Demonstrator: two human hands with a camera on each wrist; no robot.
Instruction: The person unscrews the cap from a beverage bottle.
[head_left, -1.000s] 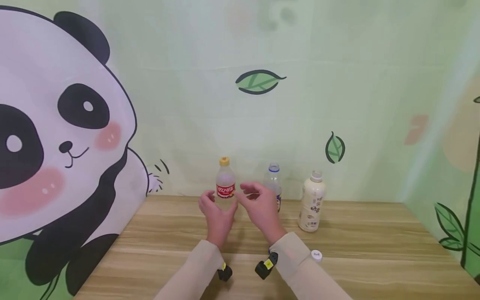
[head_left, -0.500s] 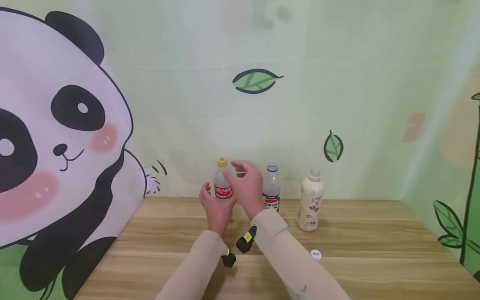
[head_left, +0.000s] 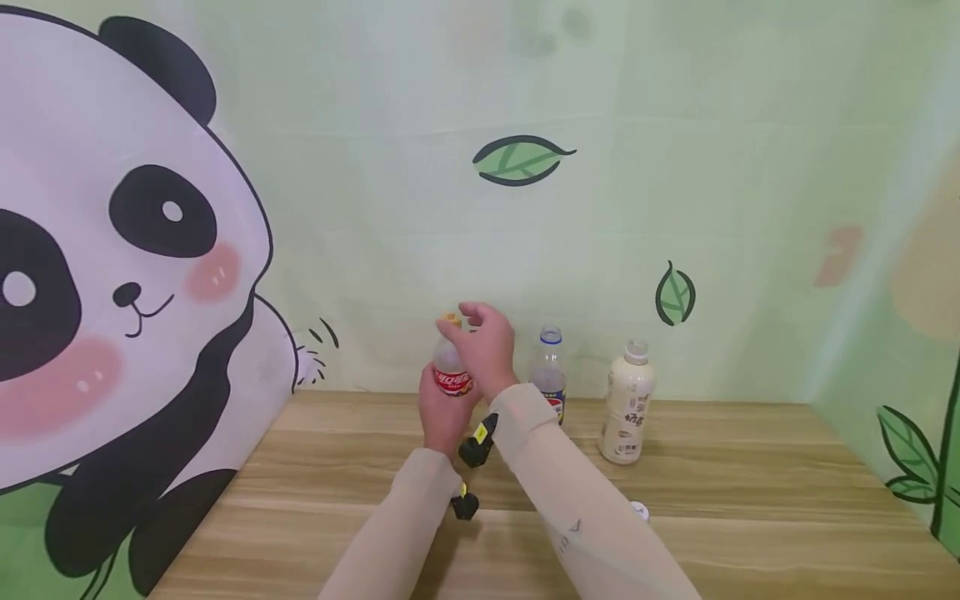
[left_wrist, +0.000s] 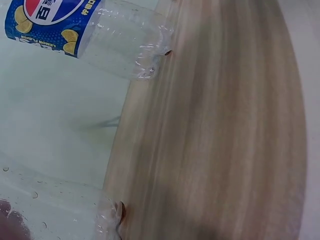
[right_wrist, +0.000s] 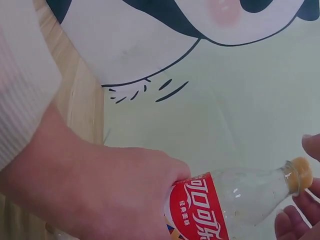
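Observation:
A clear cola bottle [head_left: 448, 360] with a red label and yellow cap stands upright in my left hand [head_left: 446, 414], which grips it around the lower part. In the right wrist view, the left hand [right_wrist: 125, 187] wraps the bottle just below the red label [right_wrist: 197, 207]. My right hand [head_left: 487, 350] is up at the bottle's neck. Its thumb [right_wrist: 312, 146] and loosely bent fingers lie around the yellow cap [right_wrist: 300, 174], with a gap between thumb and cap. In the left wrist view, the bottle's clear base [left_wrist: 60, 207] shows at the lower left.
An uncapped clear bottle with a blue label [head_left: 551, 383] stands right of the hands. Farther right is an uncapped cream-coloured bottle [head_left: 627, 412]. A white cap [head_left: 640, 510] lies on the wooden table [head_left: 750, 483], partly hidden by the right sleeve. A panda-print cloth [head_left: 375, 208] hangs behind.
My right hand has moved left and up from beside the cola bottle to its yellow cap. The left hand, loosely spread around the bottle before, now grips it.

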